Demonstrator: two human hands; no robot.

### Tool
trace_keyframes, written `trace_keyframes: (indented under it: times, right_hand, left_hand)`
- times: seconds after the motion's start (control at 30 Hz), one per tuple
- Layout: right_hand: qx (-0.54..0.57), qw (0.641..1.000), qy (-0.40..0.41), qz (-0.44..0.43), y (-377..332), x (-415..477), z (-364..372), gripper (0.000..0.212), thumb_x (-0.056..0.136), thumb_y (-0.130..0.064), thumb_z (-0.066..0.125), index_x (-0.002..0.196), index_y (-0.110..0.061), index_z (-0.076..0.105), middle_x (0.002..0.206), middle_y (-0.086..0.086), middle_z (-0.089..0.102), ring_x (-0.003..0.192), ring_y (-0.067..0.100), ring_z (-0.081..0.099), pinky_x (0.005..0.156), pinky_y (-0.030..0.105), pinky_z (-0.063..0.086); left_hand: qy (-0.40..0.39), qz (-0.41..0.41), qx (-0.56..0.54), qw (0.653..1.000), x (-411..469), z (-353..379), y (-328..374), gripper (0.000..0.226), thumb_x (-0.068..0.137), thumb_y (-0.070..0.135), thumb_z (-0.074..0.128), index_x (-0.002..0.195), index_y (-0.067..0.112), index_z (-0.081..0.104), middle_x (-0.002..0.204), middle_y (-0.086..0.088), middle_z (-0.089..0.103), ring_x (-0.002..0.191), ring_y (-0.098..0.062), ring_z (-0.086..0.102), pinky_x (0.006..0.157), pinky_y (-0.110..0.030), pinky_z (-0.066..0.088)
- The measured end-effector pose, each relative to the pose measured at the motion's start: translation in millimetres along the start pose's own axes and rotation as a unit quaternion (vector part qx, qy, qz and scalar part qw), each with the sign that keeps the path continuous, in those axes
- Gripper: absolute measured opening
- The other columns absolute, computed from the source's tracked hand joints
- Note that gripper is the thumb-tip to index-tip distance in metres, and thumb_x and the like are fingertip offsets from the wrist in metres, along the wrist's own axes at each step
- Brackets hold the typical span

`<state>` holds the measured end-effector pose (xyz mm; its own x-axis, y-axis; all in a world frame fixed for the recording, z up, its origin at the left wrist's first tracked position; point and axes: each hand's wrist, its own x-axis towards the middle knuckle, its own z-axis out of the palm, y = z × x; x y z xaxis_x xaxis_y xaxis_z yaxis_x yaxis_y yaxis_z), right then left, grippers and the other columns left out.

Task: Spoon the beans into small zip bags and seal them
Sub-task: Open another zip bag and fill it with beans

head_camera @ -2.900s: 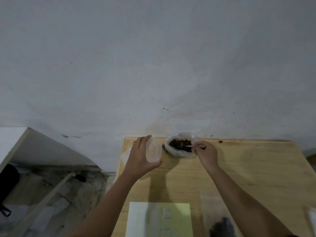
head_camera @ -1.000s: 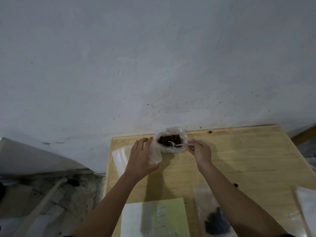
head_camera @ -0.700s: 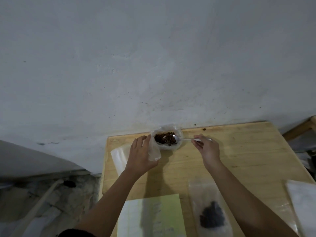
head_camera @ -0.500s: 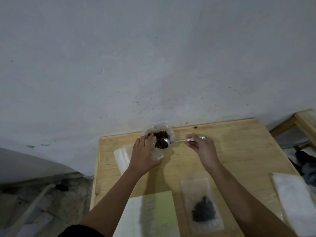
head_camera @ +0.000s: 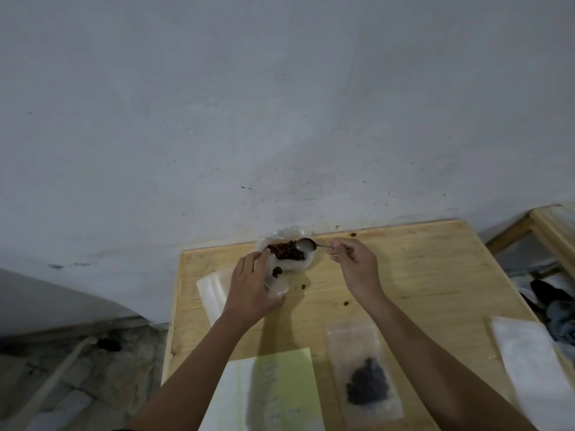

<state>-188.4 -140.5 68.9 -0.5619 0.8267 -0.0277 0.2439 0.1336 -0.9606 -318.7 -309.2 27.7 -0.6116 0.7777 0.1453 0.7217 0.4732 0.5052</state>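
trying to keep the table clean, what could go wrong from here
1. Loose beans already lie on the table, so another spoonful could spill too: the small zip bag in the left hand looks floppy and narrow-mouthed.
2. The spoon in the right hand sits at the rim of the plastic bean container; a hard dig might tip or shift it.
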Motion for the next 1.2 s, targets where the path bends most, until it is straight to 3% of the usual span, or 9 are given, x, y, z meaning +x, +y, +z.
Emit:
trace_keyframes:
  times: [0.17,0.27,0.37,0.5,0.6,0.83,1.03,1.2]
  right_hand:
    - [-0.100,0.995,-0.023,-0.012,11.7,8.2,35.9,0.023,0.095,-0.013,0.051,0.088,0.000,0.069,0.083,0.015,0.067,0.081,0.029,0.065,0.081,0.045,0.053]
    - [0.012,0.992,-0.005,0.123,16.3,8.8,54.7,0.023,0.096,-0.014,0.050,0.094,0.001,0.067,0.081,0.013,0.069,0.080,0.025,0.067,0.084,0.040,0.055]
    - [0.120,0.967,0.034,0.220,22.1,13.8,63.0,0.018,0.093,-0.010,0.052,0.088,-0.001,0.067,0.078,0.013,0.068,0.081,0.028,0.067,0.084,0.038,0.056]
    - [0.234,0.930,0.089,0.270,17.7,15.8,55.5,0.014,0.091,-0.002,0.054,0.081,0.001,0.064,0.084,0.018,0.064,0.074,0.025,0.066,0.059,0.018,0.056]
    - [0.262,0.922,0.098,0.268,11.3,17.3,43.1,0.019,0.091,-0.003,0.054,0.075,-0.001,0.063,0.080,0.017,0.063,0.070,0.022,0.065,0.054,0.015,0.055]
    - [0.272,0.933,0.068,0.227,-11.3,17.8,8.4,0.023,0.088,0.003,0.053,0.068,0.002,0.063,0.063,0.011,0.065,0.050,0.015,0.067,0.051,0.015,0.053]
    - [0.172,0.973,-0.031,0.152,-21.5,6.1,-10.0,0.027,0.093,-0.003,0.050,0.073,-0.003,0.068,0.059,0.005,0.069,0.055,0.014,0.067,0.055,0.017,0.053]
    - [0.139,0.985,0.033,0.096,-18.0,4.8,-19.4,0.027,0.091,0.000,0.049,0.071,-0.005,0.067,0.054,0.000,0.067,0.052,0.010,0.064,0.054,0.015,0.052]
  left_hand:
    - [0.025,-0.004,0.011,1.000,-11.5,-14.4,-14.7,0.089,0.058,0.058,0.054,0.131,0.009,0.047,0.121,-0.011,0.052,0.111,-0.024,0.042,0.094,-0.040,0.042]
    - [0.026,-0.011,0.011,1.000,-19.6,-19.9,-23.7,0.088,0.058,0.057,0.055,0.132,0.011,0.045,0.121,-0.010,0.052,0.111,-0.020,0.037,0.094,-0.039,0.041]
    - [0.014,-0.029,0.009,0.999,-25.3,-24.4,-31.3,0.091,0.058,0.058,0.055,0.136,0.011,0.043,0.125,-0.010,0.049,0.115,-0.022,0.037,0.098,-0.037,0.037]
    - [-0.001,-0.044,0.015,0.999,-24.7,-26.8,-37.5,0.092,0.058,0.052,0.066,0.137,0.010,0.042,0.126,-0.011,0.048,0.117,-0.027,0.041,0.100,-0.038,0.036]
    - [-0.003,-0.049,0.020,0.999,-18.5,-24.8,-37.5,0.091,0.056,0.046,0.072,0.134,0.007,0.045,0.124,-0.013,0.051,0.114,-0.032,0.046,0.098,-0.041,0.039]
    - [-0.008,-0.044,0.012,0.999,-0.4,-10.8,-23.6,0.087,0.053,0.052,0.061,0.127,0.006,0.049,0.115,-0.013,0.055,0.104,-0.032,0.051,0.088,-0.043,0.046]
    - [-0.019,-0.025,-0.015,0.999,12.2,2.0,1.0,0.086,0.060,0.049,0.064,0.133,0.009,0.046,0.127,-0.011,0.050,0.115,-0.030,0.045,0.099,-0.038,0.038]
    - [-0.024,-0.008,-0.016,1.000,14.2,6.0,7.8,0.084,0.062,0.047,0.069,0.133,0.010,0.045,0.133,-0.010,0.047,0.120,-0.029,0.042,0.102,-0.036,0.034]
